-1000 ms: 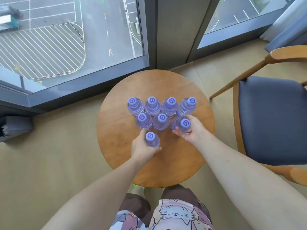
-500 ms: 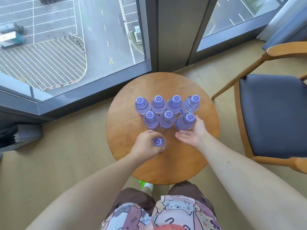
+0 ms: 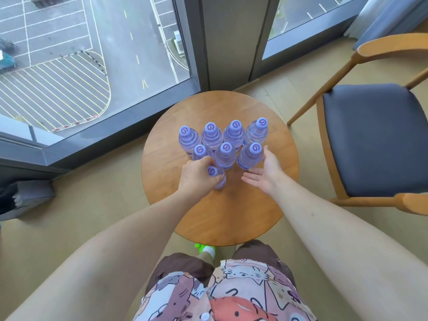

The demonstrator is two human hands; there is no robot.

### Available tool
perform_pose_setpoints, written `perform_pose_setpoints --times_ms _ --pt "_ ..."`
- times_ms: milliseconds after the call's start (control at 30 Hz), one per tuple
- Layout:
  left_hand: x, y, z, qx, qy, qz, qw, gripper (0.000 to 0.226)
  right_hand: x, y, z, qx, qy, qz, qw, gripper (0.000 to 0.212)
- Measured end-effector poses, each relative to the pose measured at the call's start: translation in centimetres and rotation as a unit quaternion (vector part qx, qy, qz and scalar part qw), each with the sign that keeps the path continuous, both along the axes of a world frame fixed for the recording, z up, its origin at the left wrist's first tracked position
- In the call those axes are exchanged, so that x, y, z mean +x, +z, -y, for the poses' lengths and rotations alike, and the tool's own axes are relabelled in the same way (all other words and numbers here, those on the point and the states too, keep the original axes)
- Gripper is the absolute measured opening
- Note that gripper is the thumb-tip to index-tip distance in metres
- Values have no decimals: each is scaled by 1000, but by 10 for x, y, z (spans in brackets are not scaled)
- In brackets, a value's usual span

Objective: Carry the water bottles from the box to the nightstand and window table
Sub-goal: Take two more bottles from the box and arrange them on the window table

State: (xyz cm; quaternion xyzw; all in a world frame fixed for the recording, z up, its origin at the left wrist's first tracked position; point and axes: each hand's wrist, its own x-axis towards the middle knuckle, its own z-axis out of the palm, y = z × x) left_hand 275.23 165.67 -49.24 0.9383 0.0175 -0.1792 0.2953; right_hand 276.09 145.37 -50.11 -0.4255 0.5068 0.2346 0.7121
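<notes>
- A round wooden surface [image 3: 231, 218] stands by the window [image 3: 92, 66]; eight water bottles with purple caps stand upright on it, clustered on the half nearer the glass
- Back row of four bottles: far-left bottle [image 3: 186, 135], second bottle [image 3: 211, 133], third bottle [image 3: 235, 130], far-right bottle [image 3: 259, 128]; they stand side by side, close enough to touch or nearly so
- Middle row of three: left bottle [image 3: 199, 152], centre bottle [image 3: 225, 154], right bottle [image 3: 251, 155]; each sits just in front of the back row
- The front bottle [image 3: 215, 176] stands alone nearest the person; the left hand [image 3: 196, 179] wraps it from the left, its grip clenched round the bottle's body, with the cap showing beside the knuckles
- The right hand [image 3: 264, 172] is released, palm up and fingers straight; its fingers lie just beside the right bottle of the middle row, and whether they touch it cannot be told
- A wooden chair [image 3: 370, 140] with a dark seat stands to the right of the surface, apart from it; patterned shorts [image 3: 220, 290] show at the bottom edge
</notes>
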Motion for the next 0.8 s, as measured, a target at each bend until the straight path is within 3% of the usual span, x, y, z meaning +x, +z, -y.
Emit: perform_pose_setpoints --times_ms 200,300,400,533,633,700,800 --pt "4 5 17 47 -3 18 999 32 3 2 4 -1 19 1 1000 57" --pt "3 7 23 81 -35 27 996 34 1 -1 5 -17 19 -6 1000 63" --pt "1 5 26 102 -59 22 993 40 -5 -4 1 -38 21 -27 999 50" --pt "3 11 31 79 -58 -9 995 49 -21 -4 -14 -77 153 -60 983 37" --pt "2 15 32 49 -40 -14 998 45 -28 1 -27 -114 235 -25 965 40" --pt "1 18 25 37 -26 -16 999 39 -29 2 -35 -162 320 24 933 51" --pt "-2 23 6 50 -14 -7 999 31 -27 9 -43 -277 490 123 817 69"
